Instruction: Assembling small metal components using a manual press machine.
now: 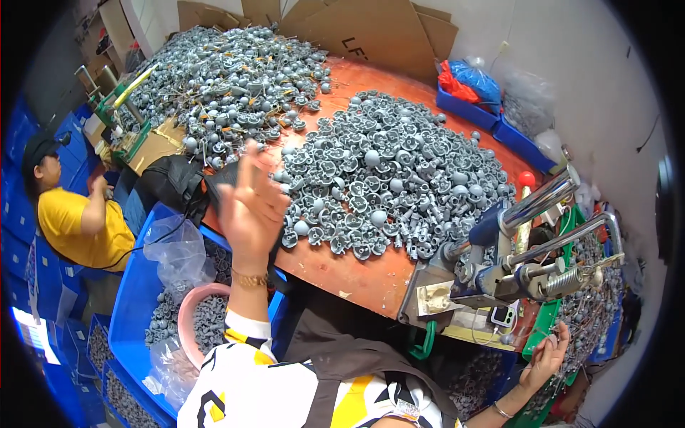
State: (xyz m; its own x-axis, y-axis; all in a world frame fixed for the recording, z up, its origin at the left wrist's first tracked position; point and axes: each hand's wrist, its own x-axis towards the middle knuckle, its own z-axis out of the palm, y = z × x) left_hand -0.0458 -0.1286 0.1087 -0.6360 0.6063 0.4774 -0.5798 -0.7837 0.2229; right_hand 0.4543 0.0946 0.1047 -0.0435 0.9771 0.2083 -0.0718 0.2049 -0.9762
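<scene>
My left hand (251,210) is raised at the left edge of the heap of grey plastic parts (399,171), its fingers stretched out and somewhat smeared by motion. Nothing shows in it. That heap mixes cup-shaped pieces, round balls and short stems on a red-orange tabletop (342,274). At the far right, my right hand (546,360) is beside a pile of thin, stem-like grey parts (589,314) in a green-edged tray (546,324). Its fingers are curled together; what they hold, if anything, is too small to make out.
A hand press (499,250) with steel bars and a red knob (526,178) stands at the table's right front. Behind lie another grey heap (221,78) and cardboard (385,36). Blue bins (132,314) stand below left. A person in yellow (82,221) sits at left.
</scene>
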